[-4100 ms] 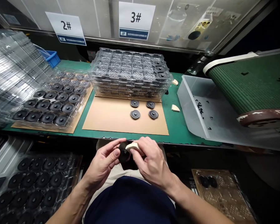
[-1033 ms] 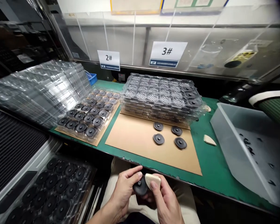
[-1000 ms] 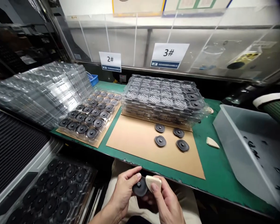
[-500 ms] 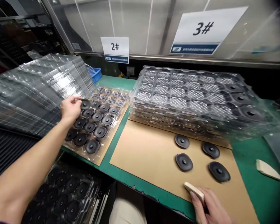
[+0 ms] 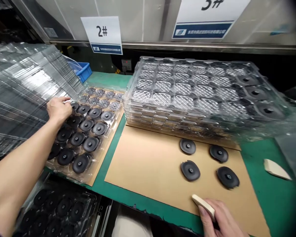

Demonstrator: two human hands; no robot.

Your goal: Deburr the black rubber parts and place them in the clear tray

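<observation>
Pinching off-white felt-like pad [image 5: 204, 204] in closed right hand [image 5: 219, 219], over cardboard sheet [image 5: 138, 164]. Holding half-curled left hand [image 5: 59, 109] at black disc [image 5: 74, 106] in clear blister tray [image 5: 95, 160] — can't tell if gripping. Could unseat disc or neighbours — from dragging low forearm [image 5: 29, 161] across filled pockets.

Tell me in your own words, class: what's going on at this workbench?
A person works with both hands. The left hand is at the left side of a clear tray partly filled with dark discs; its fingertips' grip is unclear. The right hand holds a pale block near the front edge of the cardboard. Four loose discs lie on that cardboard, before a stack of clear trays.
</observation>
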